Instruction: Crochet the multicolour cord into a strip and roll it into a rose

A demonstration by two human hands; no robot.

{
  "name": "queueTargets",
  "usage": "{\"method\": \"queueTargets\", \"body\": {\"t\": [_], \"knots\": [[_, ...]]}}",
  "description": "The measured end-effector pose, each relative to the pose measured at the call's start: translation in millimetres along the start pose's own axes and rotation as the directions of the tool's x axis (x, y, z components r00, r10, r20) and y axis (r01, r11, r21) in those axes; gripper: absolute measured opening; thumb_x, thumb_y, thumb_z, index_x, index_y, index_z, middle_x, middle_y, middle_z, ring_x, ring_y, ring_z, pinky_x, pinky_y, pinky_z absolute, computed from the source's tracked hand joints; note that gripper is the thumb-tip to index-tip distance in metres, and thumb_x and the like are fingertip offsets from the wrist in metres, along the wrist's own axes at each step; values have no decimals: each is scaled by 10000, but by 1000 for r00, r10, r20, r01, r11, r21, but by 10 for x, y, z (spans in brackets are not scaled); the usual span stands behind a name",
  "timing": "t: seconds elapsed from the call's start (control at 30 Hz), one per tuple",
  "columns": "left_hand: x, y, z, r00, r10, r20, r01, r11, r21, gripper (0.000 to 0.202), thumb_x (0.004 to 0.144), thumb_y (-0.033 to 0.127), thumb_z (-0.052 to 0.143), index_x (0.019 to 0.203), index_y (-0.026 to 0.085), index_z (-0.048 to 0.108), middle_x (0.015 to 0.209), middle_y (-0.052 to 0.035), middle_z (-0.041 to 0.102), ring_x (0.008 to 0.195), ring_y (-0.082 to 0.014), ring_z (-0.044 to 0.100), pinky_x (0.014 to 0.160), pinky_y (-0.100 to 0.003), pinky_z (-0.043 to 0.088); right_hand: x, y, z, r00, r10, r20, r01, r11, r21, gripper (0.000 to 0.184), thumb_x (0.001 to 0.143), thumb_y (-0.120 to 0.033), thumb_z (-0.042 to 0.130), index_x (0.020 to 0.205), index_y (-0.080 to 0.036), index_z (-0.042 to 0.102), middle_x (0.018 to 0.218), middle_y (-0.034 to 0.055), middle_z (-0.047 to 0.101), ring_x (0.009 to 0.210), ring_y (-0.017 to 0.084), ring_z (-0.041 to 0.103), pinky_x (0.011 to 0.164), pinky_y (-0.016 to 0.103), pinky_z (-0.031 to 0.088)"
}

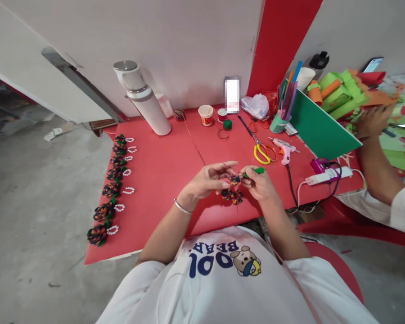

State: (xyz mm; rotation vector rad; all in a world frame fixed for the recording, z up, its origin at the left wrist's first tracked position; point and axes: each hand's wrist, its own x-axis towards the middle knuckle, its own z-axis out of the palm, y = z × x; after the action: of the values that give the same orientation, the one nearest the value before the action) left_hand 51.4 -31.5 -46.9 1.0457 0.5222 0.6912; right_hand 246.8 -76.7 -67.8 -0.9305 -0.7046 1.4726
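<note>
Over the front of the red table, my left hand (207, 180) pinches a small multicoloured crochet piece (235, 197) that hangs below the fingers in dark, orange and red loops. A strand of yarn (196, 146) runs from a variegated yarn ball (179, 114) at the back to my left hand, where it passes over the raised fingers. My right hand (259, 183) is closed round a crochet hook with a green handle (255, 172). The hook's tip meets the work between both hands, but the stitch itself is too small to make out.
Several crocheted flowers (111, 189) with bead loops (128, 191) line the left edge. A white thermos (148, 110), paper cup (206, 116), green yarn ball (227, 124), yellow-handled scissors (261, 154) and pink glue gun (285, 149) stand or lie behind. At right, another person's hand (374, 119) is among coloured paper.
</note>
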Motion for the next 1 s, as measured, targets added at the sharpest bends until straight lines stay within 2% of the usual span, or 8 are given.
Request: {"method": "queueTargets", "body": {"t": [0.13, 0.3, 0.37, 0.47, 0.57, 0.7, 0.87, 1.0], "knots": [[45, -69, 44, 974, 164, -157, -140, 978, 155, 702, 553, 224, 981, 1223, 210, 771, 848, -34, 729, 810, -149, 685, 738, -244, 557, 10, 50, 35, 1000, -8, -15, 9, 1000, 23, 360, 601, -504, 922, 702, -201, 756, 598, -20, 680, 433, 29, 394, 389, 179, 264], [80, -109, 112, 939, 196, -281, -159, 976, 152, 660, 549, 289, 993, 1170, 204, 789, 703, 15, 671, 659, -107, 638, 651, -234, 525, -10, 95, 88, 1000, -15, -13, 16, 990, 141, 325, 644, -484, 905, 717, -212, 743, 633, -30, 679, 432, 22, 353, 384, 172, 270], [84, -106, 133, 950, 139, -280, -127, 990, 57, 656, 551, 296, 989, 1169, 210, 787, 683, 30, 651, 593, -76, 590, 555, -199, 464, -21, 119, 107, 1000, 4, 6, -6, 980, 201, 305, 676, -479, 888, 736, -228, 727, 654, -36, 682, 433, 27, 334, 375, 168, 272], [72, -84, 152, 976, -12, -217, -13, 993, -116, 616, 577, 273, 964, 1165, 215, 789, 724, 28, 652, 495, -21, 460, 414, -164, 280, -33, 151, 124, 1000, 22, 3, -22, 969, 245, 317, 663, -490, 895, 741, -242, 713, 637, -46, 670, 426, 32, 318, 362, 163, 261], [44, -49, 165, 981, -115, -157, 78, 972, -223, 561, 640, 309, 917, 1172, 193, 783, 793, -11, 687, 487, -24, 440, 373, -170, 172, -41, 154, 116, 1000, 27, 12, -29, 977, 213, 345, 627, -496, 912, 705, -221, 719, 603, -40, 655, 421, 25, 325, 368, 166, 278], [24, -18, 197, 973, -125, -191, 90, 979, -185, 576, 667, 345, 919, 1186, 146, 768, 741, -15, 671, 539, -51, 510, 408, -166, 213, -48, 120, 83, 999, -4, 38, -1, 990, 141, 365, 619, -493, 922, 691, -186, 739, 607, -16, 676, 429, 16, 369, 382, 160, 280], [35, -36, 198, 975, -133, -179, 102, 980, -174, 637, 593, 295, 971, 1179, 151, 769, 687, 19, 637, 480, -24, 427, 407, -171, 192, -42, 123, 58, 996, 13, 87, -28, 984, 174, 363, 634, -502, 917, 691, -194, 735, 582, -36, 642, 422, 15, 330, 372, 157, 260], [53, -67, 166, 978, -103, -180, 71, 982, -175, 739, 557, 263, 982, 1244, 146, 739, 667, 14, 666, 475, -33, 448, 415, -177, 210, -22, 191, 51, 995, 47, 85, -64, 976, 209, 332, 709, -510, 867, 736, -218, 711, 600, -54, 630, 414, 24, 323, 358, 161, 285]]}}
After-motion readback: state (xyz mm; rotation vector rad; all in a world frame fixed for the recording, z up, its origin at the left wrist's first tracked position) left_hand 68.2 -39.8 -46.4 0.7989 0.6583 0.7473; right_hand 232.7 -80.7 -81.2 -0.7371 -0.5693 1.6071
